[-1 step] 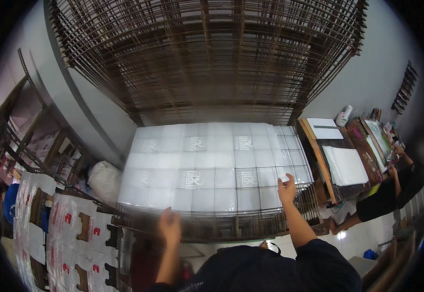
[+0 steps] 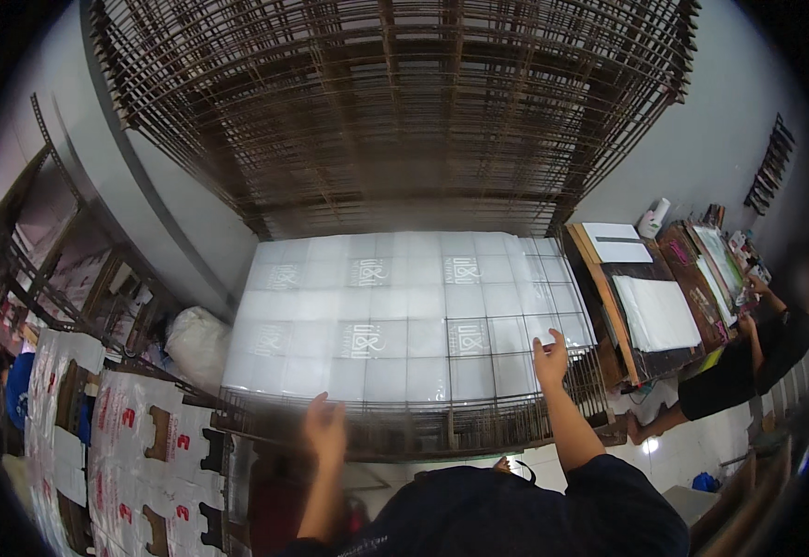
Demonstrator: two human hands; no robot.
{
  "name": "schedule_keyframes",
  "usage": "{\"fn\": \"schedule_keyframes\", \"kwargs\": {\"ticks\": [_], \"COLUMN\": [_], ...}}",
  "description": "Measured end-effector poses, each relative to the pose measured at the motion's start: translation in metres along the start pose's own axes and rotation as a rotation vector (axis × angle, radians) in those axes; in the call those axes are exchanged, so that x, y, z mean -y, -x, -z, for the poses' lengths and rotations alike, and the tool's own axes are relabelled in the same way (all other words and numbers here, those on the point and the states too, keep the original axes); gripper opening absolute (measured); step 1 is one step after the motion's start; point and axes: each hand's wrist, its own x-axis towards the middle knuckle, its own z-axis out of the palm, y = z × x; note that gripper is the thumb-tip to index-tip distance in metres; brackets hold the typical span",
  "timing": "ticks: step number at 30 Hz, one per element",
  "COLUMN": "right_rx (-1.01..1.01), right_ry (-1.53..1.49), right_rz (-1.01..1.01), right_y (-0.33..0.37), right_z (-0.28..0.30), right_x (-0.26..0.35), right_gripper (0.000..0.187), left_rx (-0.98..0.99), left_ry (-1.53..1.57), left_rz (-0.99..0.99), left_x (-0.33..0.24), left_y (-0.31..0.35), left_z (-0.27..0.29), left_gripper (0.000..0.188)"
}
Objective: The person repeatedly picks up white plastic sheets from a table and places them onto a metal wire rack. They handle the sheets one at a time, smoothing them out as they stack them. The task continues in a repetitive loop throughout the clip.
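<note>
White translucent plastic bags with white printing lie spread in overlapping rows on a wire drying rack. Thin rack wires show through or across them, plainest towards the right. My right hand is over the rack's near right part, beside the bags' edge, its thumb and fingers apart and nothing seen in them. Near the rack's front left edge, my left hand is raised, slightly blurred, with its fingers spread and holding nothing visible. Whether either hand touches a wire I cannot tell.
Raised wire racks hang in a dense stack above the far side. To the right is a wooden bench with a white stack; another person works beyond it. Printed plastic bags lie at the lower left, near a white sack.
</note>
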Motion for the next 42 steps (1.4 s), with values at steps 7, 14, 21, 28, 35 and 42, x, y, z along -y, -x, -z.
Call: {"fn": "schedule_keyframes", "kwargs": {"ticks": [7, 14, 21, 28, 35, 42], "right_rx": [-0.367, -0.923, -0.046, 0.731, 0.183, 0.163], "right_ry": [-0.472, -0.584, 0.481, 0.461, 0.356, 0.18], "right_rz": [-0.308, -0.486, -0.855, -1.244, -0.237, -0.348], "right_y": [-0.043, -0.028, 0.172, 0.171, -0.019, -0.092], "right_z": [0.09, 0.271, 0.353, 0.331, 0.299, 0.275], "right_x": [-0.062, -0.196, -0.368, -0.353, -0.428, -0.424], "right_gripper": [0.039, 0.023, 0.045, 0.051, 0.044, 0.055], "left_rx": [0.354, 0.742, 0.808, 0.637, 0.232, -0.077], "left_ry": [0.183, 0.255, -0.017, -0.351, -0.775, -0.983], "left_rz": [0.08, -0.055, -0.36, -0.609, -0.593, -0.368], "left_x": [-0.047, -0.075, -0.051, -0.02, -0.019, 0.0], "left_y": [0.028, 0.053, 0.106, 0.167, 0.186, 0.215], "left_z": [-0.033, -0.132, -0.164, -0.155, -0.191, -0.198], "left_gripper": [0.04, 0.043, 0.04, 0.045, 0.064, 0.064]}}
